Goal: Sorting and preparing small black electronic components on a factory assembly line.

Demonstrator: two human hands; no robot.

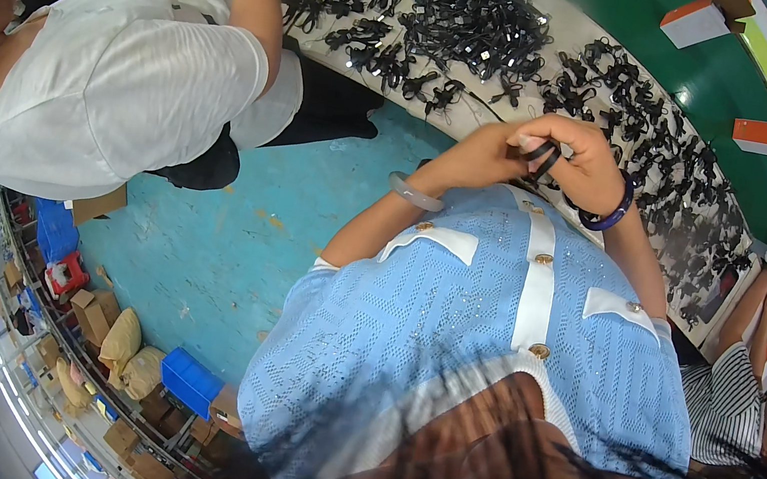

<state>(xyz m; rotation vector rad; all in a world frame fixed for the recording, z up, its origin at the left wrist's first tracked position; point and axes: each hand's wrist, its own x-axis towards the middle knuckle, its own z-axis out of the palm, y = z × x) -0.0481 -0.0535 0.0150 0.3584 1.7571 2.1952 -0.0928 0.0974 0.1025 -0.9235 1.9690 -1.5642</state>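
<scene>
My left hand (pixel 486 159) and my right hand (pixel 587 165) meet in front of my chest, at the near edge of the long table. Between them is a small black cable (pixel 544 157), bent into loops. Fingers of both hands are closed on it; the left fingertips are partly hidden behind the right hand. A pale bangle circles my left wrist and a dark purple one my right. Just beyond my hands, a pile of bundled black cables (pixel 481 22) with metal plug ends covers the pale tabletop (pixel 556 10).
A co-worker in a white shirt (pixel 125 85) works at the table on the left, handling cables. Another in a striped top (pixel 730 399) is at the far right. Orange-and-white boxes (pixel 695 26) stand beyond the table. Shelves with cartons and a blue bin (pixel 191 380) are at lower left.
</scene>
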